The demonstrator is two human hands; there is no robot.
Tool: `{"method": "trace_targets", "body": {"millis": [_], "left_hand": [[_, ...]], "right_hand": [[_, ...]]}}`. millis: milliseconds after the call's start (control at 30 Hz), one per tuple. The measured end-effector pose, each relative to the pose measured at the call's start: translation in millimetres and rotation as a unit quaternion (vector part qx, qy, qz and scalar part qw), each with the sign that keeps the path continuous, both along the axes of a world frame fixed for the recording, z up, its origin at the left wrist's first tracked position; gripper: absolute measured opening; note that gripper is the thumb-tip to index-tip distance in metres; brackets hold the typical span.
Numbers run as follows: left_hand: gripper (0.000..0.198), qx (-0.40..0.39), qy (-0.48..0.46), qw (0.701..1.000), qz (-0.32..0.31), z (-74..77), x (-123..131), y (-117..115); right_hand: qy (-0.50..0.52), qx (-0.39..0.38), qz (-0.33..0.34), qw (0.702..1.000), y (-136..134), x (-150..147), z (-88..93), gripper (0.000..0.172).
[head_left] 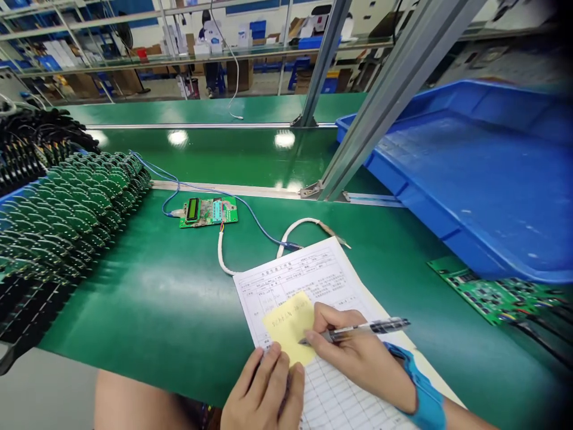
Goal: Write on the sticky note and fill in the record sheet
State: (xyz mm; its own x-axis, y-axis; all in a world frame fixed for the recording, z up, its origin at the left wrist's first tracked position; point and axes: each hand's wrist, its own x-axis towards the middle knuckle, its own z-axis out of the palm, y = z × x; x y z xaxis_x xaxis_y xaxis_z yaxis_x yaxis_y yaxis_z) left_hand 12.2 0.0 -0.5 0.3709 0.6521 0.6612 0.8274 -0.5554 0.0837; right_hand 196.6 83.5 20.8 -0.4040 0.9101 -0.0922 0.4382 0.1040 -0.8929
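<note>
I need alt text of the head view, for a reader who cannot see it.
The right hand writes with a pen on a yellow sticky note stuck to a printed form, which the left hand steadies, on a green bench.

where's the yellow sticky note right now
In the head view the yellow sticky note lies low and centre on the printed form, between the left hand below it and the right hand, whose pen touches its edge.

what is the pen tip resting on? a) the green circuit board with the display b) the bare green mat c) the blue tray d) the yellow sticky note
d: the pen in the right hand has its tip on the yellow sticky note, which lies on the printed form.
</note>
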Motion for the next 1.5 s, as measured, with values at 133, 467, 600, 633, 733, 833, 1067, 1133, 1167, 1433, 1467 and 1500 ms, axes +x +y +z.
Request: {"method": "trace_targets", "body": {"millis": [133, 467, 600, 633, 733, 833, 1067, 1133, 1167, 1433, 1467, 1500], "left_hand": [[0.043, -0.004, -0.012, 1.000, 0.000, -7.4, 1.5, -2.5], [0.043, -0.036, -0.021, 0.999, 0.013, -16.3, 3.9, -10.9], [0.041, -0.045, -0.017, 0.999, 0.016, -11.0, 3.7, -11.8], [0.042, -0.047, -0.016, 0.999, 0.015, -10.6, 3.6, -12.0], [0.042, -0.050, -0.011, 0.999, 0.011, -10.6, 2.1, -11.6], [0.044, -0.043, 0.004, 0.999, -0.003, -11.1, -1.8, -9.5], [0.043, -0.042, 0.016, 0.999, -0.016, -10.0, -5.0, -7.7], [0.045, -0.050, 0.014, 0.999, -0.007, -9.0, -3.1, -8.7], [0.046, -0.055, 0.016, 0.998, -0.002, -8.4, -2.0, -9.1], [0.043, -0.080, 0.039, 0.996, 0.033, -5.1, 2.6, -8.5], [0.044, -0.081, 0.037, 0.995, 0.032, -5.1, 2.9, -8.5], [0.043, -0.083, 0.035, 0.995, 0.032, -5.3, 3.0, -8.6]], "right_hand": [[0.012, -0.004, 0.014, 1.000, 0.1, -2.4, 0.9, 0.031], [0.003, 0.015, 0.012, 1.000, 0.2, -2.4, 4.0, 0.029], [0.002, -0.004, 0.008, 1.000, 0.7, -1.9, 4.9, 0.029], [0.003, -0.006, 0.010, 1.000, 0.9, -1.9, 5.5, 0.029], [0.006, -0.007, 0.008, 1.000, 1.7, -2.0, 6.8, 0.029], [0.005, -0.003, 0.003, 1.000, 2.3, -2.1, 7.3, 0.029], [0.011, 0.004, -0.001, 1.000, 4.0, -3.2, 8.4, 0.028], [0.022, -0.014, -0.004, 1.000, 5.5, -2.4, 8.5, 0.029], [0.034, -0.031, -0.008, 0.999, 6.8, -1.4, 8.7, 0.030], [0.070, -0.084, -0.028, 0.994, 25.8, 16.4, 12.1, 0.037], [0.071, -0.087, -0.007, 0.994, 26.3, 17.6, 11.8, 0.035], [0.071, -0.086, 0.013, 0.994, 26.2, 18.3, 11.2, 0.034]]}}
